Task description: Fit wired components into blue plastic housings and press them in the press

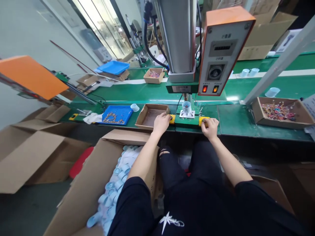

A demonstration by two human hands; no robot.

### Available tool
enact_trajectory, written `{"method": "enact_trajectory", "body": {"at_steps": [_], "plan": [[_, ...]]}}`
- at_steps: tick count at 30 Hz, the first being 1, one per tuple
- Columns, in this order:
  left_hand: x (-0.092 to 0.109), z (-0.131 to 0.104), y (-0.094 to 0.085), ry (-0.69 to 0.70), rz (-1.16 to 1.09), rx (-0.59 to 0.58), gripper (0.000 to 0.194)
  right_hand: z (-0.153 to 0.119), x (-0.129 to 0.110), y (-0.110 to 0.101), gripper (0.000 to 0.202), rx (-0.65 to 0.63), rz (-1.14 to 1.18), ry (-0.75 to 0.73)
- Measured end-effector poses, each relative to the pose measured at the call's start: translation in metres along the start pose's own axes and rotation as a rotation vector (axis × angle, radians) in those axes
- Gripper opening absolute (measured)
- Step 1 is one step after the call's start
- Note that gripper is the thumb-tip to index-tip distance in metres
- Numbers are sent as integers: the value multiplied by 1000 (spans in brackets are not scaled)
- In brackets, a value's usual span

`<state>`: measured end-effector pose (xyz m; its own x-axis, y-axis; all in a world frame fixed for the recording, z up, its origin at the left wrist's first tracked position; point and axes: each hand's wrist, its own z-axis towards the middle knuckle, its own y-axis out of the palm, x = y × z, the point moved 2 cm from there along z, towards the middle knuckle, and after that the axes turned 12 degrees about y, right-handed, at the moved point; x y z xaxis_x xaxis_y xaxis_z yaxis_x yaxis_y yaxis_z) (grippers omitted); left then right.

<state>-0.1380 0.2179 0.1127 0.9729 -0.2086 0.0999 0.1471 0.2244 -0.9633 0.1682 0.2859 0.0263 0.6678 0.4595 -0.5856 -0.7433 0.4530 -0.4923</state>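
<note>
The blue cup (pixel 186 108) stands upright on the metal plate (pixel 187 115), beneath the press (pixel 181 42), at the person's twelve o'clock. With the cup as dial centre, the left hand (pixel 161 123) meets one yellow box (pixel 173 120) at eight o'clock; the right hand (pixel 210 127) meets another at four. Fingers are curled; I cannot tell whether either grips.

Hands (pixel 161 124) on yellow btn boxes (pixel 173 120); lt-blue cup (pixel 186 108) under press (pixel 178 42).
</note>
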Motion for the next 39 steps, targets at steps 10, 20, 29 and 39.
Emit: {"method": "enact_trajectory", "body": {"at_steps": [10,20,29,39], "plan": [[9,56,-47,57,-231,101,26,-2,-1,-4,8,11,32,-12],[25,104,-73,72,-468,-11,10,-2,0,-5,9,17,61,-37],[41,130,-51,66,-482,-41,11,0,0,-6,9,-7,69,-33],[40,137,-41,88,-456,-37,10,0,0,-7,10,-19,54,-26]]}}
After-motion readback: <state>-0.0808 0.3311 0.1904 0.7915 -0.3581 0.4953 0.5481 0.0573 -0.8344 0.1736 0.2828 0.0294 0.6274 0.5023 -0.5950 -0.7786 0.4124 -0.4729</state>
